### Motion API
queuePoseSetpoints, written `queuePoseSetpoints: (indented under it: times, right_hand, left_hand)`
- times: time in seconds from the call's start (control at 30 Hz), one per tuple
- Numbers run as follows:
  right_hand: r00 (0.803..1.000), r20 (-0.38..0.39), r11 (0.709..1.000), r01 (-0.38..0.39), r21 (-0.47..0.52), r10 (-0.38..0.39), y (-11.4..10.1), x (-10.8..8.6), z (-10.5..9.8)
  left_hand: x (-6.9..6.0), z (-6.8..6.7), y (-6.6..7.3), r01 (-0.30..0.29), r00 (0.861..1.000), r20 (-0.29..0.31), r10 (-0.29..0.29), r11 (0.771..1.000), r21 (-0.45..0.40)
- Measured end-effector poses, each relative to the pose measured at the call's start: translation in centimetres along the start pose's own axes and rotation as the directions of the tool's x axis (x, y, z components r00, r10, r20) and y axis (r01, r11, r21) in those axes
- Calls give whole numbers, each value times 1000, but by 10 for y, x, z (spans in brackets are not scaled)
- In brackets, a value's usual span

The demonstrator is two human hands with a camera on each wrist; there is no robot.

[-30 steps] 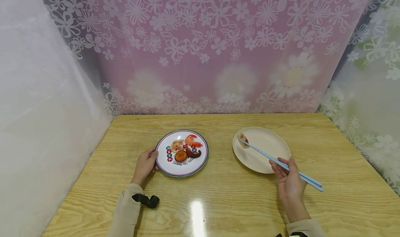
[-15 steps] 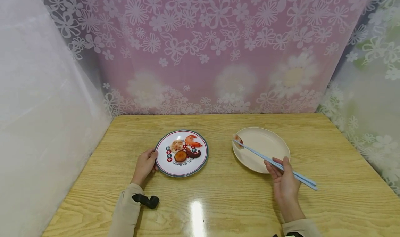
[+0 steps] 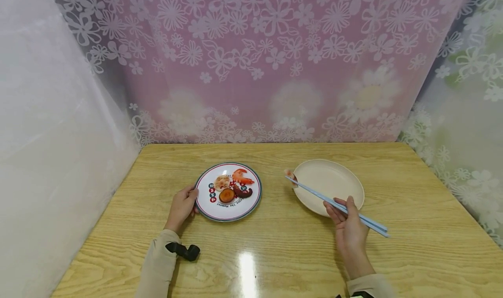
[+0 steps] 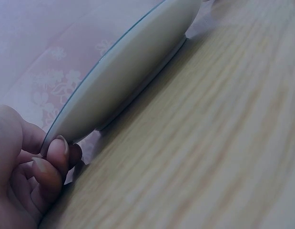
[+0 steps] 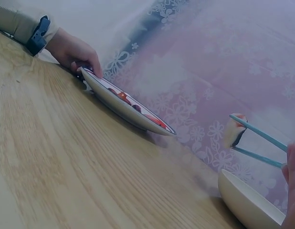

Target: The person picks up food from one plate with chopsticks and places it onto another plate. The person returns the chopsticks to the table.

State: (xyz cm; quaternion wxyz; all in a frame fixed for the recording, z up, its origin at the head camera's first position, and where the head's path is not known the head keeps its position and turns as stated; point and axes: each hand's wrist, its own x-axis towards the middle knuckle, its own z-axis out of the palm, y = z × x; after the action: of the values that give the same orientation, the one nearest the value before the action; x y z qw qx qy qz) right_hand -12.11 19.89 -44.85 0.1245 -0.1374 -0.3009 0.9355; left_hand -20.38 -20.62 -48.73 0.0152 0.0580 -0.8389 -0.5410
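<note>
My left hand [image 3: 183, 207] pinches the left rim of a white plate [image 3: 208, 208] with a blue and red border; the left wrist view shows thumb and fingertips on that rim. On the plate lie a red shrimp-like piece [image 3: 242, 177], a dark curled tentacle-like piece [image 3: 243, 192], a round brown piece [image 3: 226, 195] and a pale slice [image 3: 222, 182]. My right hand [image 3: 349, 232] holds light-blue chopsticks [image 3: 320, 195]. Between their tips is a small pale and dark food piece [image 5: 234, 130], in the air by the left rim of the beige plate [image 3: 334, 175].
Both plates stand on a wood-grain table [image 3: 271, 241], with a gap between them. A pink floral curtain [image 3: 251, 92] hangs behind the back edge. Pale cloth hangs at the left, and a floral sheet [image 3: 463, 158] at the right.
My right hand has moved left with the chopsticks, carrying the food piece from above the beige plate to beyond its left rim. The left hand has stayed on the white plate.
</note>
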Motion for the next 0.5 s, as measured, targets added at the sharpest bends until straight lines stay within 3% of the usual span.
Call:
queuePoseSetpoints:
  times: [0.2, 0.5]
  right_hand:
    - [1000, 26, 1000, 4, 4, -4, 5, -3, 4]
    - [999, 36, 997, 11, -77, -8, 18, -6, 13]
  left_hand:
    - [1, -1, 0, -7, 1000, 3, 7, 1000, 1]
    - [0, -2, 0, 5, 1000, 10, -5, 1000, 1]
